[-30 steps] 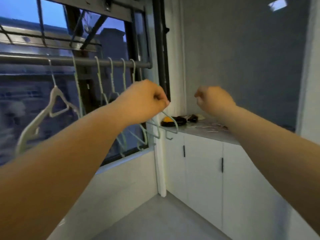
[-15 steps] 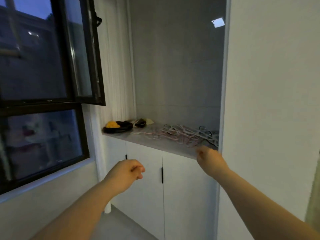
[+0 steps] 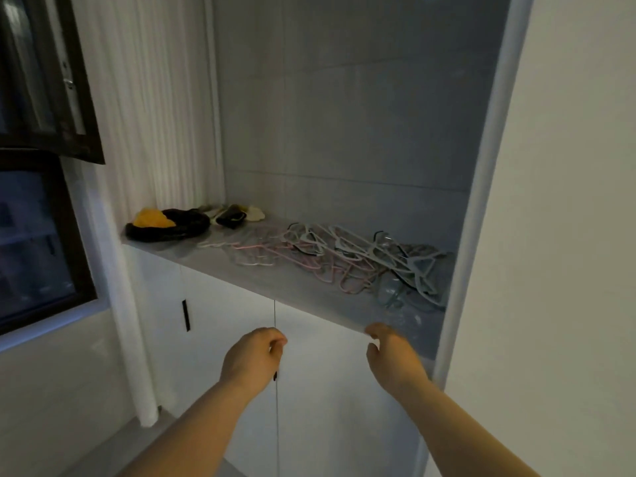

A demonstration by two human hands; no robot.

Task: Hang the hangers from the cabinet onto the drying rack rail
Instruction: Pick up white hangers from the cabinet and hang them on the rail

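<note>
A tangled pile of pink, white and pale green hangers (image 3: 347, 259) lies on the grey cabinet top (image 3: 275, 280), mostly toward its right end. My left hand (image 3: 253, 359) hangs in front of the white cabinet doors with its fingers curled and nothing in it. My right hand (image 3: 392, 352) is just below the counter's front edge, fingers loosely apart and empty, short of the hangers. The drying rack rail is out of view.
A dark bundle with something yellow (image 3: 165, 222) and small items (image 3: 237, 213) sit at the counter's left end. White cabinet doors with black handles (image 3: 186, 315) are below. A dark window (image 3: 34, 235) is at the left, a white wall (image 3: 568, 235) at the right.
The view has swung from the window and rail to the cabinet. My left hand let go of the hanger at the rail and dropped. Both hands now reach toward the counter.
</note>
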